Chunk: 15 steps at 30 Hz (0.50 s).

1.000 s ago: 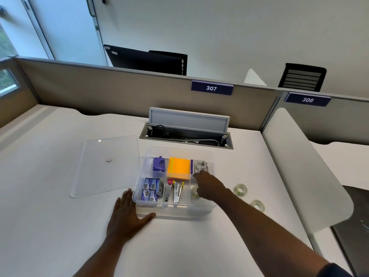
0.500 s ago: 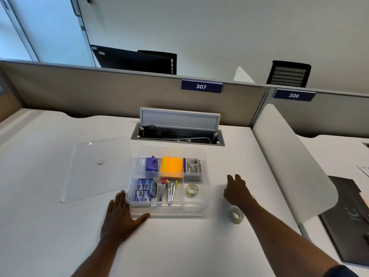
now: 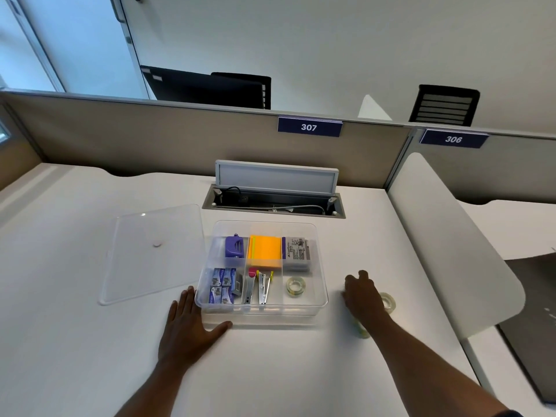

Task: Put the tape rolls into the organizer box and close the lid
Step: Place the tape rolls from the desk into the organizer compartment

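One glossy clear tape ring [image 3: 295, 286] inside transparent compartmented box [image 3: 321, 299].

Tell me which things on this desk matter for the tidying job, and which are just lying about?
Part of the job: organizer box; roll in box; roll beside right hand; roll under forearm; lid.

Just there: desk cable hatch; 307 sign.
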{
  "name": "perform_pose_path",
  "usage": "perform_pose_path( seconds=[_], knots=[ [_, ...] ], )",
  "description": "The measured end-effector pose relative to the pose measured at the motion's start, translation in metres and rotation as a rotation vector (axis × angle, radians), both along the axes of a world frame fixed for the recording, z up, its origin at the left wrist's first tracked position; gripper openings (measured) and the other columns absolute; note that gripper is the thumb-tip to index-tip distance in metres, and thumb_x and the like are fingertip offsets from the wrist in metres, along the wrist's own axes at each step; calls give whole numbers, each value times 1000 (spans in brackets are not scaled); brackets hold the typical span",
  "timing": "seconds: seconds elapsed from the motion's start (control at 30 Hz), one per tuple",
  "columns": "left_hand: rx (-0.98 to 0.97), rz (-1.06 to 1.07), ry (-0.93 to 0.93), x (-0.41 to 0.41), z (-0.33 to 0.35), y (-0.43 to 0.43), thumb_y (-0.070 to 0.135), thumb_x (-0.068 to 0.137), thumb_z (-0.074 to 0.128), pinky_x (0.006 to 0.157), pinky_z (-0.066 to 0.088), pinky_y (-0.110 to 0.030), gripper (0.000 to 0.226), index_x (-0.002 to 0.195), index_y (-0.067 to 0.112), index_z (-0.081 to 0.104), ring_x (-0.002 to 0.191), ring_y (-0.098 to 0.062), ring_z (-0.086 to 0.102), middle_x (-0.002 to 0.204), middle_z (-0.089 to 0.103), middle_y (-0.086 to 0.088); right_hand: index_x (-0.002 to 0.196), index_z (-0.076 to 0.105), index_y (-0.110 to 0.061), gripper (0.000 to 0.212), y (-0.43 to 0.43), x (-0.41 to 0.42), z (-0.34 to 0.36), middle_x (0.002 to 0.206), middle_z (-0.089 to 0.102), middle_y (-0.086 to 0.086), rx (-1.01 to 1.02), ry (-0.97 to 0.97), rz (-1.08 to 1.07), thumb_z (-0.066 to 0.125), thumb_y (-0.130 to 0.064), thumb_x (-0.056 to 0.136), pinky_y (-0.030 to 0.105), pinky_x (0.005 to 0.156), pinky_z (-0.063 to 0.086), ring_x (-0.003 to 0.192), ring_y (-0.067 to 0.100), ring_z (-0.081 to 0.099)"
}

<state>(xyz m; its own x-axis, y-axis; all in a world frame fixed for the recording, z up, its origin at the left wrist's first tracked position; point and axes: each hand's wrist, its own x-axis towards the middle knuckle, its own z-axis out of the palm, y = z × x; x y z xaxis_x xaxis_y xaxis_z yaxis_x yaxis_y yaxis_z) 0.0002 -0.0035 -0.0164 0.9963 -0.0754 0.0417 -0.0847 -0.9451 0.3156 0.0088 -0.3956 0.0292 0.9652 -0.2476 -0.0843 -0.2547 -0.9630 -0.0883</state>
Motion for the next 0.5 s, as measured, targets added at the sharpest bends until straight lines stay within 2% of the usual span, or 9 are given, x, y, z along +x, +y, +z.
perform_pose_path(
  seconds=[0.07,0.13,0.17,0.23,0.3,0.4,0.5],
  knots=[
    [-3,-3,0,0,0,0,88,66,37,120,17,-42,112,147,12,23,145,-22,20,154,29,-10,65,57,-4,27,-5,3,-15,66,58,17,27,45,-24,81,-2,54,35,42,47,57,38,58],
    [4,-3,2,1,0,0,88,66,37,120,17,-42,112,147,12,23,145,-22,20,154,29,-9,65,55,-3,29,-4,5,-12,57,57,17,-19,40,-30,79,0,50,33,44,47,55,36,57],
    [12,-3,4,1,1,0,88,66,37,120,18,-42,112,147,12,23,145,-22,20,154,29,-9,73,56,-3,25,-2,5,-6,64,60,18,-56,40,-28,74,-1,56,35,51,49,61,37,59],
    [15,-2,2,0,1,0,88,66,37,120,18,-42,112,147,12,23,145,-22,20,154,29,-9,96,53,-4,23,2,9,4,89,62,16,-38,45,-76,57,-7,74,38,70,51,85,39,60],
    [14,-3,2,0,1,0,88,66,37,120,18,-42,112,147,11,23,144,-22,21,154,29,-9,106,48,-5,27,5,11,13,100,58,15,21,-8,-113,48,-7,80,38,76,51,92,39,61],
    [13,-2,0,0,0,0,87,66,37,120,18,-42,112,147,11,23,145,-23,20,154,29,-10,108,51,1,31,15,24,32,100,56,22,153,-146,-75,49,-2,77,40,76,50,89,42,60],
    [18,-4,-4,0,1,0,87,66,37,120,18,-43,112,147,10,23,144,-23,22,153,30,-10,118,54,0,41,34,41,54,110,55,23,291,-204,72,55,-4,76,41,86,47,99,41,56]
  ],
)
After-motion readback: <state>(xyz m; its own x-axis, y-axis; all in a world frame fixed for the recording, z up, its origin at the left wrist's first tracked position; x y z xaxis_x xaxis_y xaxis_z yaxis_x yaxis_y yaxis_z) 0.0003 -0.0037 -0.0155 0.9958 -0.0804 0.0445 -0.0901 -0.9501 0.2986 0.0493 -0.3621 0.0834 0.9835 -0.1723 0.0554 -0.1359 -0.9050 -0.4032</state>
